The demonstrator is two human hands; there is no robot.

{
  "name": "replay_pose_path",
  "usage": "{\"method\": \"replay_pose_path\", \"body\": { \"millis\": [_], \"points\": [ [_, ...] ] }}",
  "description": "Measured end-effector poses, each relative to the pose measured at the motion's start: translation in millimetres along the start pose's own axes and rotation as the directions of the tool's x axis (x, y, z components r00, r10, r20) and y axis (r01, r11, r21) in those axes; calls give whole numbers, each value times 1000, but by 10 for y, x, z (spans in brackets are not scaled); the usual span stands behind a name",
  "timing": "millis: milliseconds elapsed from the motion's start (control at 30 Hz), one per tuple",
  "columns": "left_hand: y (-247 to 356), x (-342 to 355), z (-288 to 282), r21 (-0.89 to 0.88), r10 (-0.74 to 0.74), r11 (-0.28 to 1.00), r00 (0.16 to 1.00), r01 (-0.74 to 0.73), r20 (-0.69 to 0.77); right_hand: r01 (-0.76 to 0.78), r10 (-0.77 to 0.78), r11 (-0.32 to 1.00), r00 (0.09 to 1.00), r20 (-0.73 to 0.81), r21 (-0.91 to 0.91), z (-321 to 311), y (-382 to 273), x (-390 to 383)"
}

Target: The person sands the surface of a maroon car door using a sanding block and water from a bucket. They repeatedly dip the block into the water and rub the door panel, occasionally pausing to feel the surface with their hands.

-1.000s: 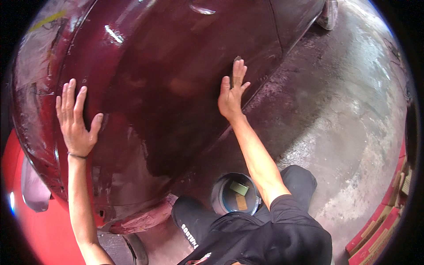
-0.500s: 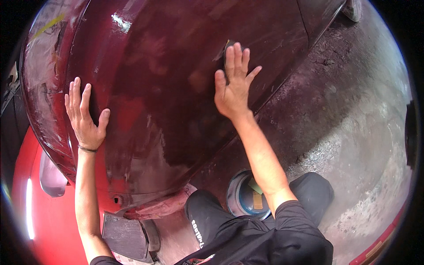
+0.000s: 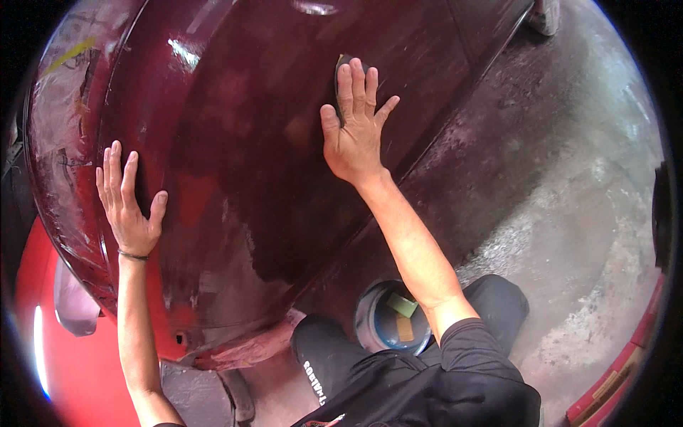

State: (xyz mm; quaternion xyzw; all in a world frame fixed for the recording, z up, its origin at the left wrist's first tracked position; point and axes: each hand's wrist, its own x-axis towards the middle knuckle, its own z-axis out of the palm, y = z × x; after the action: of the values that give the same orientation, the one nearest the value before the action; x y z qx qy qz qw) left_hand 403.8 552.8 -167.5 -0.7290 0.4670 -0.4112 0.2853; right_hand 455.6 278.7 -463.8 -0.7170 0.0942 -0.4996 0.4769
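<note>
A dark red car body panel (image 3: 242,135), with dull patches and wet-looking smears, curves across the view in front of me. My right hand (image 3: 353,142) lies flat on it, pressing a piece of dark sandpaper (image 3: 341,64) against the surface. Only the sandpaper's edge shows, past the fingertips and beside the index finger; the palm and fingers cover the rest. Farther left, my left hand (image 3: 130,210) rests on the panel with its fingers stretched and thumb spread. Nothing is held in it.
Between my knees stands a round bucket (image 3: 364,324) with a green block (image 3: 403,306) and a tan block (image 3: 405,329) inside. Bright red bodywork (image 3: 78,377) is at lower left, near a dark flat-topped object (image 3: 196,395). Stained concrete floor (image 3: 562,235) stretches to the right.
In the picture, my right hand and the sandpaper have shifted left and slightly up. My left hand appears slightly lower and farther left; the whole view has shifted a little too.
</note>
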Motion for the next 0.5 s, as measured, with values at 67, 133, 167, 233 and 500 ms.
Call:
{"method": "replay_pose_path", "body": {
  "millis": [67, 133, 167, 233, 500],
  "points": [
    [8, 4, -10, 4, -13, 1000, 1000, 13, -1, 73, -75, 997, 990, -116, -17, -141, 236, 384],
    [10, 9, -18, -7, -14, 1000, 1000, 14, -9, 86, -89, 996, 977, -193, -21, -341, 599, 1183],
    [9, 11, -23, -13, -20, 1000, 1000, 20, -14, -6, 3, 1000, 986, -168, -17, -414, 716, 1475],
    [6, 3, -34, -24, -39, 999, 999, 39, -4, 7, -4, 1000, 975, -223, 11, -447, 698, 1658],
    [6, -12, -64, -18, -56, 998, 998, 56, 1, 69, -37, 984, 981, 190, -164, -267, -348, 371]
  ]
}}
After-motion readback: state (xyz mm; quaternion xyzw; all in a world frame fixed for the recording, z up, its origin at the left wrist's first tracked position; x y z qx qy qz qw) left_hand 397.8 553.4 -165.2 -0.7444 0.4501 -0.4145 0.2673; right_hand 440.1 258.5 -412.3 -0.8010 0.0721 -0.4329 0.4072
